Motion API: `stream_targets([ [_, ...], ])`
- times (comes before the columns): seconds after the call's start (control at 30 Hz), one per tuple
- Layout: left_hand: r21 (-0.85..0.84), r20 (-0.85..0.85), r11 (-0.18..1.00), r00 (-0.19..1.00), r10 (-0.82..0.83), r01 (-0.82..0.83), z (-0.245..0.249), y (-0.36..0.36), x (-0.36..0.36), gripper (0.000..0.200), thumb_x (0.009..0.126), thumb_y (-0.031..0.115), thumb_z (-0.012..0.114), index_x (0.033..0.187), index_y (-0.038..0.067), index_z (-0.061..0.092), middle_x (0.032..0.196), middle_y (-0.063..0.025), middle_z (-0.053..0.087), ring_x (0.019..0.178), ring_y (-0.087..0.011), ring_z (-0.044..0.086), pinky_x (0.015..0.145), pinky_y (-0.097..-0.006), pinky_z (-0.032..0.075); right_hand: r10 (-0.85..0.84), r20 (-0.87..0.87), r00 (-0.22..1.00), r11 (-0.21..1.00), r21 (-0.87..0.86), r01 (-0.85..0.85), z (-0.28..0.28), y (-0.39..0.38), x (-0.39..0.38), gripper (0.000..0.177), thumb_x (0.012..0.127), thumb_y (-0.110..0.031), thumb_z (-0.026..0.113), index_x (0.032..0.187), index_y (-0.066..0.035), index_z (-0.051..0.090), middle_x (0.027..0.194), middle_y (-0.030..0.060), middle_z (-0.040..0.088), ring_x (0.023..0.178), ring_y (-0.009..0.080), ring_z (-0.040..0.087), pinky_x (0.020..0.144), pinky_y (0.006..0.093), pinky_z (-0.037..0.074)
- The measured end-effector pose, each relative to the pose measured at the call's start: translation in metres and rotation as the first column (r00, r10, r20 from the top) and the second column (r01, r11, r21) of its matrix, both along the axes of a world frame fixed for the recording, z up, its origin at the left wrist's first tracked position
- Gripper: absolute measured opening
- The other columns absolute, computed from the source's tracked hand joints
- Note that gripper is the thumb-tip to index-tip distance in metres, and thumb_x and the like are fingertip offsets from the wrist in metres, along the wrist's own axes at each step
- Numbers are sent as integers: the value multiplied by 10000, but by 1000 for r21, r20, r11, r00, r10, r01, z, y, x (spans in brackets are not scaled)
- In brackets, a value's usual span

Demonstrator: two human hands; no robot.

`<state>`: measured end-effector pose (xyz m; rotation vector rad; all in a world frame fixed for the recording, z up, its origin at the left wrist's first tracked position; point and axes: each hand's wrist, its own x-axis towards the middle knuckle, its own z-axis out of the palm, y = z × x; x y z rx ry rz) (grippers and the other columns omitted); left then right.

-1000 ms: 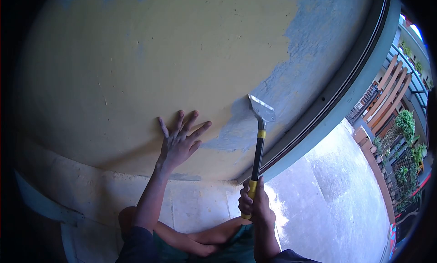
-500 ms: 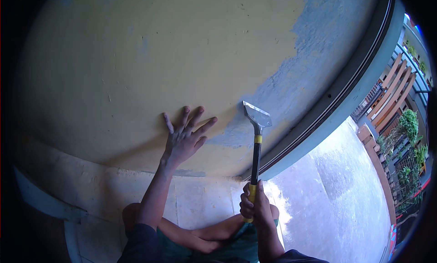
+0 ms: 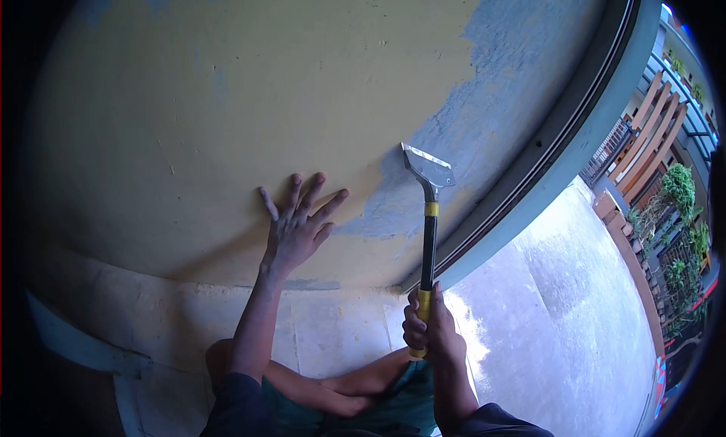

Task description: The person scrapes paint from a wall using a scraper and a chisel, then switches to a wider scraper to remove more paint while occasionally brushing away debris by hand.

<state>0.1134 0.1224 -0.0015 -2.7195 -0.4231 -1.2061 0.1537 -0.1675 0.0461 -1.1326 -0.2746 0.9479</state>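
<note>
My right hand (image 3: pixel 432 323) is wrapped round the yellow lower grip of a long-handled scraper (image 3: pixel 430 237). The scraper points up, its wide metal blade (image 3: pixel 428 165) at the border between yellowish paint and a bluish-grey bare patch (image 3: pixel 491 82). Whether the blade edge touches the surface is hard to tell. My left hand (image 3: pixel 296 237) rests on the yellowish wall (image 3: pixel 249 119) with its fingers spread, left of the blade, and holds nothing.
A dark grooved frame with a pale blue edge (image 3: pixel 529 210) borders the wall on the right. My crossed legs (image 3: pixel 333 388) are on the tiled floor (image 3: pixel 325 323), which has crumbs along the wall's foot. Outside at right are a concrete ground (image 3: pixel 552 323) and plants (image 3: pixel 678 189).
The scraper and my right hand have moved slightly up, and the blade has turned to face more upward. My left hand stays spread on the wall. The view has shifted slightly.
</note>
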Motion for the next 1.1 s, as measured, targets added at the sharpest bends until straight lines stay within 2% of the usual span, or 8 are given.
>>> stream_targets([
  [0.1, 6, 45, 1000, 999, -22, 21, 0, 4, 3, 688, 848, 390, 663, 1453, 422, 337, 1607, -25, 70, 1471, -353, 10, 1025, -759, -89, -12, -44, 999, 1000, 16, 13, 0, 0, 2, 496, 993, -584, 269, 903, -117, 409, 537, -33, 311, 369, 58, 264, 340, 212, 228],
  [0.17, 1, 20, 1000, 1000, -4, 4, -1, 0, 2, 693, 844, 391, 667, 1452, 422, 337, 1607, -24, 76, 1470, -354, 23, 1032, -753, -86, -42, 103, 994, 999, -18, 44, 7, 2, 5, 499, 988, -591, 280, 904, -117, 411, 536, -34, 310, 365, 58, 261, 340, 212, 225],
  [0.5, -74, 30, 996, 998, -50, 52, 1, -4, -2, 715, 859, 348, 652, 1464, 448, 285, 1606, 25, 86, 1473, -310, 87, 1012, -791, -33, -44, 67, 997, 999, 1, 44, 11, 3, 5, 517, 990, -593, 269, 917, -102, 414, 544, -15, 333, 369, 83, 302, 349, 222, 267],
  [0.6, -33, -10, 999, 1000, -14, 14, 3, 1, -2, 692, 852, 375, 660, 1456, 428, 327, 1605, -12, 83, 1468, -362, 40, 1021, -766, -80, -42, 28, 999, 999, -14, 43, -1, 1, -6, 502, 993, -584, 275, 915, -109, 417, 542, -25, 324, 370, 69, 283, 343, 218, 249],
  [0.67, -87, 47, 994, 997, -69, 72, 3, -2, -1, 718, 863, 338, 649, 1468, 443, 277, 1603, 29, 98, 1469, -310, 108, 1009, -797, -18, -83, 33, 996, 993, -85, 86, 5, 4, -10, 477, 999, -570, 280, 906, -121, 413, 539, -36, 308, 369, 56, 264, 336, 213, 233],
  [0.9, -100, 19, 994, 999, -47, 48, 6, -2, -5, 739, 857, 335, 657, 1472, 450, 262, 1603, 34, 91, 1466, -311, 123, 1015, -796, 14, -47, 5, 999, 997, -55, 47, -2, -1, -8, 507, 996, -581, 270, 919, -105, 426, 540, -12, 343, 380, 79, 299, 351, 229, 260],
  [1.0, -97, 43, 993, 997, -69, 73, 2, -3, -2, 742, 855, 341, 658, 1471, 452, 260, 1603, 36, 88, 1461, -313, 144, 1013, -798, 36, -84, 140, 987, 992, -78, 95, 4, 6, -5, 509, 998, -581, 254, 914, -110, 427, 538, -16, 339, 378, 80, 293, 349, 234, 258],
  [1.1, -42, 34, 998, 998, -47, 48, 3, -2, -1, 740, 856, 341, 657, 1472, 450, 261, 1600, 34, 103, 1461, -309, 147, 1012, -799, 40, -77, 64, 995, 994, -70, 81, 11, 8, -6, 510, 999, -581, 249, 908, -111, 427, 535, -22, 332, 374, 80, 291, 349, 231, 254],
])
